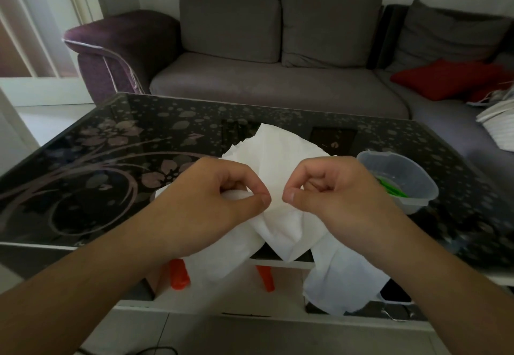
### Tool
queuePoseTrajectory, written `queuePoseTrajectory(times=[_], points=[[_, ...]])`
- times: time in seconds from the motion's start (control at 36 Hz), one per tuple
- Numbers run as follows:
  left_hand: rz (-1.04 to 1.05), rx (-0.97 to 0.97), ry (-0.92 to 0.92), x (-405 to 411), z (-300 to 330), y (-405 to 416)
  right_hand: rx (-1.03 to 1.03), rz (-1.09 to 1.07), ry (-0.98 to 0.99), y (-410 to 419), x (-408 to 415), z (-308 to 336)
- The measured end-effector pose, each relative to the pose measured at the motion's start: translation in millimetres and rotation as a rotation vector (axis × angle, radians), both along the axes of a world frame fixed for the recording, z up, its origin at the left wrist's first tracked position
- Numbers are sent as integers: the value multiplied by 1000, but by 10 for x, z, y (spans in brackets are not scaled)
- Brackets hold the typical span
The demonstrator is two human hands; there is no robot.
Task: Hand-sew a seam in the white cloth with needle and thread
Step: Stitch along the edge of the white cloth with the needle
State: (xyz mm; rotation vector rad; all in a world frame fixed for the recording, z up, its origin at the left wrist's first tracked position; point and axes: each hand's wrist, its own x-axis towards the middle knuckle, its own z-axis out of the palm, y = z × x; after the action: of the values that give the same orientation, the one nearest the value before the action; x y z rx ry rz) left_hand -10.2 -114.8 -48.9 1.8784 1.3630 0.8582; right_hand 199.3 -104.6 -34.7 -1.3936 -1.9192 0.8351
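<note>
The left hand and right hand are covering the middle of the cloth, so no needle or thread is showing, and what the pinched fingers are holding besides cloth is impossible to tell. The tub wall is clouding a green thing inside it, too blurred to identify. The cloth and table edge are hiding most of two orange things below, and the right edge is cutting off a white thing on the sofa.
</note>
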Motion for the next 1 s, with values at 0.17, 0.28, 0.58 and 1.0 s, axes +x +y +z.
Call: queuePoseTrajectory(times=[0.17, 0.28, 0.58, 1.0], points=[[-7, 0, -19, -7, 5, -9, -58, -51, 68, -5, -7, 47], [-1, 12, -24, -18, 8, -12, -62, -37, 72, -21, -13, 51], [30, 49, -41, -49, 58, -18, -28, -374, 92, 4, -74, 47], [-9, 87, -2, -13, 92, -93, -25, 31, 85, -7, -159, -104]])
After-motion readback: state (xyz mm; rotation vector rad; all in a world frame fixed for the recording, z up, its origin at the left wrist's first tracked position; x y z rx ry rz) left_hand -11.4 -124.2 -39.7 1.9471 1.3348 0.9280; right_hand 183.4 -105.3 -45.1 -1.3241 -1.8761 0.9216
